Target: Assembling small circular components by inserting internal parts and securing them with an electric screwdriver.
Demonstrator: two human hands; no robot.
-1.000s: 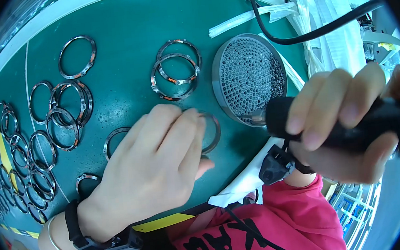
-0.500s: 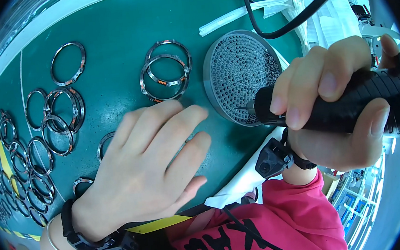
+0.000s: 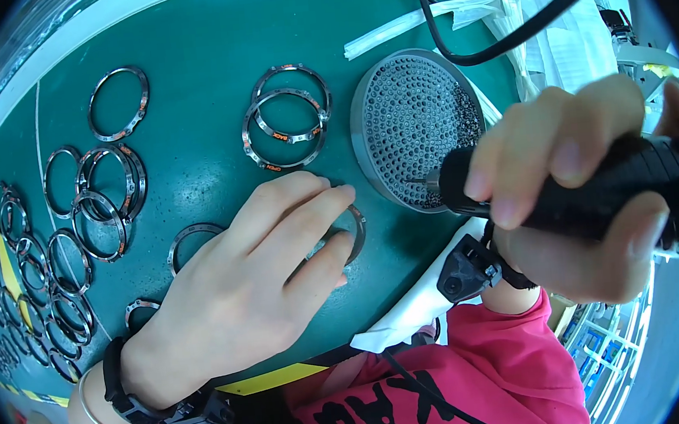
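My right fingers (image 3: 501, 190) wrap the black driver (image 3: 662, 163), likely aiming it into the round dish (image 3: 358, 129) just beyond their tips. My left hand (image 3: 245, 281), probably steadying the metal ring (image 3: 361, 233) past its fingertips, arches palm-down, fingers bent, slightly spread; whether they pinch, I can't tell.

green tabletop (image 3: 188, 47), white rack (image 3: 609, 343)
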